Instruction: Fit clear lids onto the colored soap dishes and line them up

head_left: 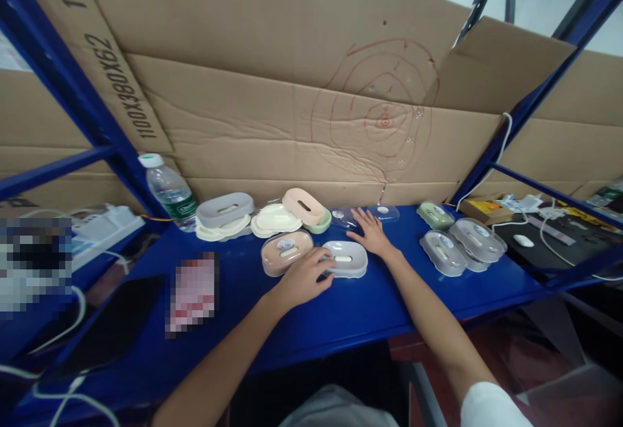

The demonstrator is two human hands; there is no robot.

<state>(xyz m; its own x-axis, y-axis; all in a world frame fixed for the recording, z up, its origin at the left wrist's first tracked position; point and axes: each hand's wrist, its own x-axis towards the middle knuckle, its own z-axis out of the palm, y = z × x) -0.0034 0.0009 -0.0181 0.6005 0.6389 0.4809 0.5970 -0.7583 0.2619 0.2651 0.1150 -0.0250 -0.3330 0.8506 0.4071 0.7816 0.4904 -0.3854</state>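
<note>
My left hand (pixel 306 278) rests with bent, spread fingers over the left edge of a grey oval dish (pixel 351 257), beside a peach dish (pixel 282 250) under a clear cover. Farther back, my right hand (pixel 374 235) reaches with spread fingers to a clear plastic cover (pixel 344 216) that lies on the blue table. A second clear cover (pixel 387 213) is just to its right. Behind my left hand, a peach oval piece (pixel 304 206) leans on a green one (pixel 320 221), next to cream pieces (pixel 276 220).
A grey dish (pixel 226 209) sits on cream pieces beside a water bottle (pixel 170 190) at the back left. Several covered dishes (pixel 444 253) stand on the right. A cardboard wall (pixel 243 102) closes off the back.
</note>
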